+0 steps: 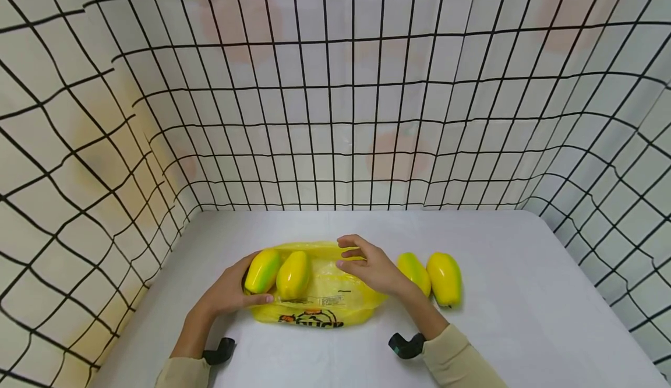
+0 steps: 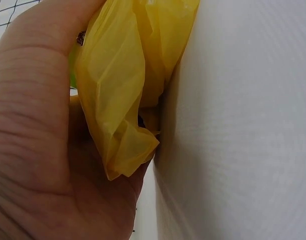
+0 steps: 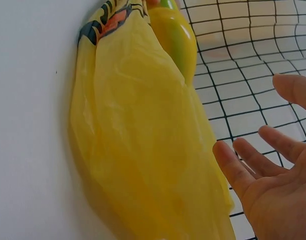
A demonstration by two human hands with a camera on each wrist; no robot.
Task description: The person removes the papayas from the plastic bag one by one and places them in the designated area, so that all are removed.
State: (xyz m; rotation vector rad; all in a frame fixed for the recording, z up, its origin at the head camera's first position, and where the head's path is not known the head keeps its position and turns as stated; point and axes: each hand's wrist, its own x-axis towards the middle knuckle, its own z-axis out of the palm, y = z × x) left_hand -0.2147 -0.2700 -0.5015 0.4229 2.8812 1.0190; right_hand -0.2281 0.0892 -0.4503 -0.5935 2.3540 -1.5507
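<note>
A yellow plastic bag point(image 1: 335, 280) with black and orange print lies flat on the white table. On its left part rest two glossy yellow-green fruits, mango- or papaya-like: a left fruit point(image 1: 262, 271) and an inner fruit point(image 1: 293, 275). My left hand point(image 1: 233, 286) curls round the left fruit, thumb at its near side. In the left wrist view, crumpled bag plastic point(image 2: 118, 85) sits at my palm and hides most of the fruit. My right hand point(image 1: 374, 265) hovers over the bag's right side, its fingers point(image 3: 237, 170) spread and loosely bent, holding nothing.
Two more such fruits, a greener one point(image 1: 414, 272) and a yellower one point(image 1: 444, 279), lie side by side right of the bag, close to my right forearm. White walls with a black grid point(image 1: 351, 102) enclose the table point(image 1: 514, 318) at the back and sides.
</note>
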